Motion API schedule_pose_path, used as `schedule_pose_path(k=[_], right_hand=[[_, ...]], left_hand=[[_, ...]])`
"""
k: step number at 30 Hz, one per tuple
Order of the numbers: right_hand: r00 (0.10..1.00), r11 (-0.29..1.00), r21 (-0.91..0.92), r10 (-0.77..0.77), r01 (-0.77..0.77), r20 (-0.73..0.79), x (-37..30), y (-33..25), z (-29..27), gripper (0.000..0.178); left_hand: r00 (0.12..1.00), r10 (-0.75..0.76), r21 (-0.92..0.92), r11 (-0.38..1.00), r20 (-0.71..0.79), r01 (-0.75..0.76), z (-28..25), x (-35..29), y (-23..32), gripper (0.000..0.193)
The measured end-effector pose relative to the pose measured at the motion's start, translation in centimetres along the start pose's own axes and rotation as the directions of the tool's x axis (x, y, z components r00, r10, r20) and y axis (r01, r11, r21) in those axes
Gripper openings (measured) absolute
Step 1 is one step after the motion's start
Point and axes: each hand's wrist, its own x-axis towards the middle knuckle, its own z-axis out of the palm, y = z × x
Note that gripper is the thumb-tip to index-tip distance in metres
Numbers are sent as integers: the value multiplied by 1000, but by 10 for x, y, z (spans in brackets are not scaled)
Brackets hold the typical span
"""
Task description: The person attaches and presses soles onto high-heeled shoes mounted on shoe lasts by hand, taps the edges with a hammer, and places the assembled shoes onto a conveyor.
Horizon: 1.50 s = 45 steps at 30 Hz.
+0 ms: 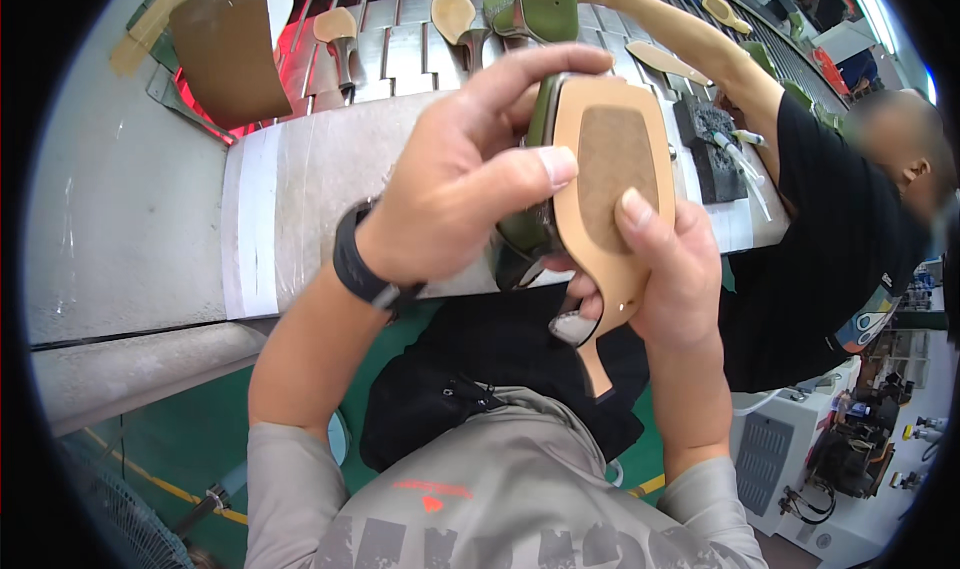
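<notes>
In front of my chest I hold a shoe on a green last (543,129), with a tan shoe sole (612,174) lying along its face. The sole has a darker brown patch in its wide part and narrows to a slim tail pointing down. My left hand (460,164) is closed round the upper left side, its thumb resting on the sole's edge. From below right, my right hand (675,269) grips the lower part, thumb pressed on the brown patch. Most of the shoe behind the sole is hidden.
Tan soles (337,27) and another green last (548,14) lie on a slatted metal conveyor (390,54) beyond the pale table edge (300,184). A brown board (232,49) hangs before a red glow. At right, a co-worker's arm (700,44) reaches across, above a dark block (712,149) with slim tools.
</notes>
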Motion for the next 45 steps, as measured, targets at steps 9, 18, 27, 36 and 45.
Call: schedule_pose_path(k=[9,18,27,36,45], right_hand=[[965,958,-175,-199,228,168,-52,30,23,33],[933,876,-340,-275,342,231,-52,31,42,19],[891,852,-301,-343,429,299,-40,47,46,19],[846,793,-323,-415,517,336,-30,45,51,14],[848,772,-358,-440,525,296,-21,47,61,15]], left_hand=[[984,100,255,965,-148,-60,29,-63,32,43],[951,15,241,968,-310,64,35,-72,53,29],[906,44,420,895,-422,152,34,-72,65,28],[843,91,468,861,-530,201,28,-69,62,25],[894,263,759,641,-361,118,8,-72,58,21]])
